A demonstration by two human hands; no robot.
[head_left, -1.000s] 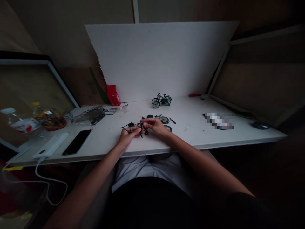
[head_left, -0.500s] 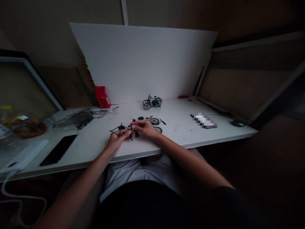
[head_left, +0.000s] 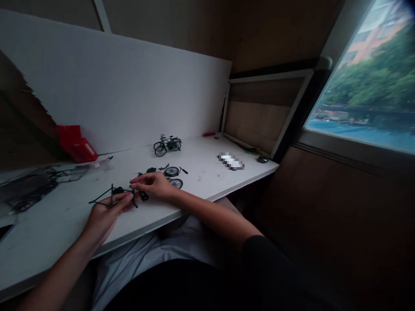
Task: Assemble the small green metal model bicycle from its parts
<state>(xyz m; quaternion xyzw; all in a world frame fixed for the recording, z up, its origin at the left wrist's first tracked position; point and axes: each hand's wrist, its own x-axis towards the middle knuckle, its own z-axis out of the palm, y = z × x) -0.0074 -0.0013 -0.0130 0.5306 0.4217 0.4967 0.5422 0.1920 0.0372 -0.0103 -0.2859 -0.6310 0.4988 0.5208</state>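
Note:
My left hand [head_left: 105, 211] is closed on a dark green miniature bicycle frame [head_left: 112, 193], thumb on top, holding it just above the table near its front edge. At the frame's right end, the fingertips of my right hand [head_left: 157, 185] are pinched together; whatever they grip is too small to make out. Just beyond my right hand lie two loose spoked wheels [head_left: 171, 171], a green part [head_left: 151, 170], a curved dark strip [head_left: 164, 166] and a short dark rod [head_left: 183, 170]. Farther back stand assembled miniature bicycles [head_left: 167, 146], close together and partly overlapping.
The white table [head_left: 197, 185] has a white board [head_left: 129, 95] upright behind it. A red box [head_left: 77, 144] and clear bags with dark parts [head_left: 32, 185] are on the left. To the right are a pixelated object [head_left: 231, 161], a dark round item [head_left: 263, 159] and a window [head_left: 366, 86].
The view has swung right, bringing the window in and taking most of the phone out at left. Both hands stay together at the bicycle frame, in nearly the same grip.

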